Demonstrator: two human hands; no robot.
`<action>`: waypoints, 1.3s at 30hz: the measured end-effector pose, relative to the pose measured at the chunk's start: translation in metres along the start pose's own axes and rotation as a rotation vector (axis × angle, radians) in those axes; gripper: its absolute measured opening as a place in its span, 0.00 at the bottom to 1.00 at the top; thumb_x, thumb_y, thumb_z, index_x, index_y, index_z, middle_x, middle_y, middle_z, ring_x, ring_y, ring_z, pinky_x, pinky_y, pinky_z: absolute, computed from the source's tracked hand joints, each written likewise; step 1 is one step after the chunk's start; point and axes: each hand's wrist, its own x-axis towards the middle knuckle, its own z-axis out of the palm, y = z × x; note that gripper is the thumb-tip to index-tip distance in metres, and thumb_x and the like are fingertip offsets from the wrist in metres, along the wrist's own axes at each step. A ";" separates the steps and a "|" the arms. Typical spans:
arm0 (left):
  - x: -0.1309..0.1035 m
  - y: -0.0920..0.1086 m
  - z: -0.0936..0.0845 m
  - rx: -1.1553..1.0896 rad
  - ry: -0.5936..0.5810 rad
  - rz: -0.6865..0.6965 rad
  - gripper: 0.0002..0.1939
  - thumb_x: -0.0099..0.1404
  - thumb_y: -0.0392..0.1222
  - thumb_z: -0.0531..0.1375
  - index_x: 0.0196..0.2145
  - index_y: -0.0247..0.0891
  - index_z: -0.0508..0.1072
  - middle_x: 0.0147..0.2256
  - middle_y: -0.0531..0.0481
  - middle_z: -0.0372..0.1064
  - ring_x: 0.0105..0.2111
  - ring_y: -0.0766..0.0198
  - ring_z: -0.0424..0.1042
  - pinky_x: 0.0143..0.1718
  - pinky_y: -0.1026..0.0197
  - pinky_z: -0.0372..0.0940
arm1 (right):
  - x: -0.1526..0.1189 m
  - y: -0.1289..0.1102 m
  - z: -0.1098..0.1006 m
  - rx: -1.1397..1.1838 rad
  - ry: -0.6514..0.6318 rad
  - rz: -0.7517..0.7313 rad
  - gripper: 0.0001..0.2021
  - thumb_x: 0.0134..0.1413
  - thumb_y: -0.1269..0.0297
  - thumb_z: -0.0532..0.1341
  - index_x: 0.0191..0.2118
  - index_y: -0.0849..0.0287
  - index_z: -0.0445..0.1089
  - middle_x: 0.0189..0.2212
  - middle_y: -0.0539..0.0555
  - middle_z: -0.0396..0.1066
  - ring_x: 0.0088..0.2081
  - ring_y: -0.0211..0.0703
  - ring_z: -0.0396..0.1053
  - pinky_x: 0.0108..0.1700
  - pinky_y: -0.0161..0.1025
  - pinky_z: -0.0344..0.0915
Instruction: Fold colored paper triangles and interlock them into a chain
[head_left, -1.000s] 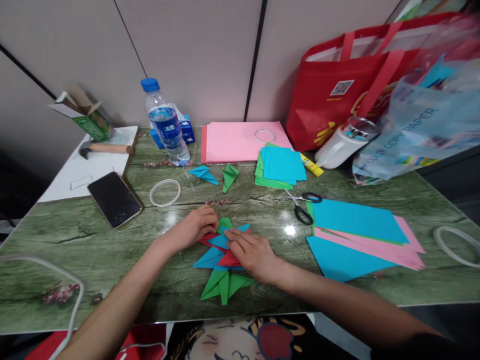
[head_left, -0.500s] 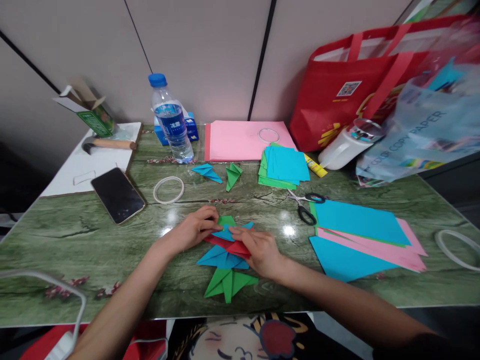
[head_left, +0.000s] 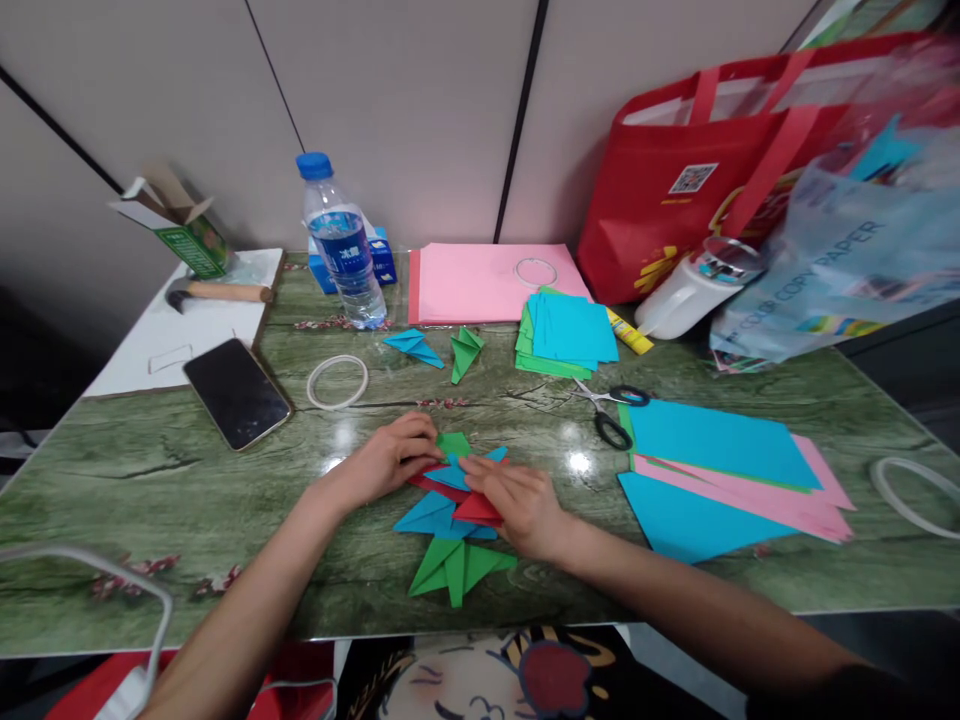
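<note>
Bright, even overhead light fills the scene, leaving small white glare spots on the glossy green wood-grain tabletop (head_left: 577, 462) at centre frame and only faint shadows. Wide-angle distortion bends the edges, and the red fabric tote bag (head_left: 675, 190) and clear plastic wrapper (head_left: 847, 260) at upper right look smeared. The lower corners fall dark.

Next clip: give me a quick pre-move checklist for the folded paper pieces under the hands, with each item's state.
1. Left hand on the folded paper cluster: ok, fingertips at its upper left edge.
2. Right hand pressing the red piece: ok.
3. Green folded piece free of both hands: ok.
4. Scissors apart from the hands: ok.
5. Pieces interlocked or only stacked: cannot tell.
</note>
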 end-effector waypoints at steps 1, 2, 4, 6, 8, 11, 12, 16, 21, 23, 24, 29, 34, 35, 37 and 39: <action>0.000 0.000 0.001 0.001 0.003 -0.003 0.09 0.66 0.37 0.55 0.36 0.37 0.76 0.36 0.45 0.69 0.43 0.60 0.67 0.46 0.56 0.66 | 0.001 -0.001 0.000 -0.017 -0.007 -0.007 0.14 0.60 0.73 0.50 0.45 0.60 0.70 0.48 0.60 0.72 0.49 0.45 0.70 0.47 0.41 0.72; 0.000 -0.001 0.001 0.002 0.002 -0.003 0.09 0.66 0.37 0.55 0.36 0.37 0.75 0.36 0.45 0.69 0.43 0.60 0.67 0.47 0.55 0.66 | 0.001 -0.001 -0.001 -0.034 -0.012 -0.011 0.13 0.61 0.73 0.50 0.44 0.60 0.71 0.48 0.59 0.72 0.49 0.45 0.71 0.47 0.41 0.72; 0.001 -0.001 0.002 0.005 -0.003 -0.005 0.09 0.66 0.37 0.55 0.36 0.38 0.75 0.36 0.45 0.69 0.44 0.60 0.67 0.47 0.55 0.65 | 0.002 -0.003 0.000 -0.071 -0.016 -0.021 0.13 0.61 0.73 0.51 0.42 0.60 0.72 0.47 0.58 0.72 0.49 0.46 0.71 0.46 0.42 0.72; 0.001 0.000 0.002 0.008 -0.002 -0.011 0.09 0.66 0.37 0.54 0.36 0.38 0.75 0.35 0.45 0.69 0.44 0.60 0.66 0.47 0.55 0.65 | 0.002 -0.003 0.001 -0.106 -0.015 -0.033 0.12 0.61 0.73 0.51 0.40 0.61 0.72 0.47 0.58 0.72 0.48 0.46 0.71 0.45 0.42 0.73; 0.002 0.001 0.001 0.005 -0.002 -0.015 0.09 0.67 0.37 0.53 0.36 0.38 0.75 0.35 0.46 0.69 0.43 0.60 0.66 0.47 0.55 0.65 | 0.001 -0.002 0.002 -0.133 -0.019 -0.039 0.11 0.61 0.73 0.52 0.40 0.61 0.72 0.47 0.58 0.72 0.49 0.46 0.71 0.46 0.42 0.72; 0.003 0.002 0.001 0.000 -0.014 -0.025 0.10 0.68 0.37 0.52 0.36 0.37 0.74 0.35 0.46 0.68 0.43 0.61 0.65 0.46 0.57 0.65 | -0.001 0.001 0.002 -0.163 -0.032 -0.066 0.11 0.62 0.73 0.52 0.39 0.61 0.72 0.48 0.58 0.72 0.51 0.46 0.70 0.46 0.42 0.72; 0.003 0.003 0.001 -0.002 -0.018 -0.030 0.10 0.68 0.37 0.52 0.36 0.37 0.74 0.35 0.46 0.68 0.43 0.61 0.65 0.45 0.57 0.64 | -0.001 0.001 0.002 -0.172 -0.038 -0.086 0.11 0.62 0.73 0.52 0.39 0.61 0.72 0.48 0.58 0.72 0.51 0.47 0.69 0.46 0.42 0.72; 0.003 0.002 0.003 -0.007 -0.015 -0.045 0.09 0.67 0.38 0.53 0.36 0.37 0.74 0.36 0.46 0.67 0.42 0.61 0.64 0.46 0.57 0.63 | 0.000 0.002 0.000 -0.218 -0.053 -0.149 0.11 0.62 0.74 0.51 0.38 0.63 0.72 0.47 0.59 0.72 0.49 0.48 0.71 0.43 0.42 0.73; 0.004 0.000 0.006 -0.011 0.004 -0.043 0.08 0.67 0.38 0.54 0.35 0.36 0.73 0.34 0.47 0.68 0.41 0.62 0.64 0.46 0.57 0.62 | 0.004 -0.002 0.000 -0.315 -0.019 -0.172 0.12 0.62 0.73 0.52 0.35 0.62 0.72 0.45 0.58 0.74 0.46 0.45 0.72 0.41 0.39 0.73; 0.004 0.000 0.006 -0.015 0.003 -0.045 0.08 0.67 0.39 0.54 0.35 0.36 0.73 0.34 0.47 0.68 0.41 0.62 0.64 0.47 0.56 0.62 | 0.005 -0.003 0.000 -0.343 0.002 -0.186 0.12 0.62 0.72 0.52 0.34 0.62 0.72 0.45 0.57 0.75 0.46 0.44 0.73 0.41 0.37 0.72; 0.004 0.000 0.006 -0.016 0.001 -0.046 0.09 0.67 0.39 0.53 0.35 0.37 0.73 0.34 0.47 0.68 0.41 0.61 0.64 0.47 0.56 0.62 | 0.005 -0.003 0.000 -0.354 0.010 -0.191 0.12 0.62 0.72 0.51 0.34 0.62 0.72 0.44 0.56 0.75 0.46 0.43 0.73 0.41 0.37 0.72; 0.004 0.001 0.005 -0.011 -0.013 -0.055 0.09 0.68 0.38 0.52 0.36 0.37 0.72 0.34 0.47 0.68 0.42 0.61 0.64 0.47 0.57 0.62 | 0.005 -0.002 0.002 -0.367 0.025 -0.185 0.12 0.62 0.71 0.52 0.32 0.62 0.71 0.45 0.56 0.74 0.46 0.43 0.72 0.43 0.37 0.71; 0.005 0.002 0.003 -0.002 -0.044 -0.060 0.10 0.68 0.38 0.51 0.36 0.37 0.72 0.35 0.47 0.67 0.41 0.62 0.64 0.46 0.58 0.62 | 0.003 -0.001 0.005 -0.352 0.027 -0.177 0.12 0.63 0.71 0.52 0.32 0.62 0.71 0.45 0.56 0.74 0.47 0.45 0.71 0.44 0.39 0.71; 0.006 0.002 0.003 0.001 -0.050 -0.066 0.10 0.68 0.38 0.51 0.35 0.37 0.72 0.35 0.47 0.67 0.40 0.62 0.64 0.45 0.58 0.62 | 0.002 0.000 0.005 -0.348 0.013 -0.174 0.12 0.63 0.71 0.51 0.32 0.62 0.71 0.46 0.56 0.74 0.47 0.45 0.71 0.44 0.39 0.71; 0.007 0.002 0.004 0.003 -0.047 -0.073 0.10 0.68 0.39 0.51 0.35 0.37 0.72 0.34 0.47 0.66 0.40 0.62 0.64 0.44 0.58 0.62 | 0.000 0.001 0.006 -0.336 -0.028 -0.166 0.12 0.63 0.71 0.50 0.34 0.62 0.71 0.47 0.56 0.73 0.50 0.45 0.69 0.45 0.40 0.70; 0.008 0.001 0.006 0.002 -0.029 -0.080 0.09 0.68 0.39 0.52 0.35 0.37 0.72 0.34 0.47 0.67 0.40 0.62 0.64 0.45 0.58 0.61 | -0.001 0.002 0.006 -0.319 -0.073 -0.158 0.12 0.63 0.72 0.50 0.35 0.62 0.71 0.49 0.58 0.72 0.51 0.45 0.68 0.46 0.40 0.69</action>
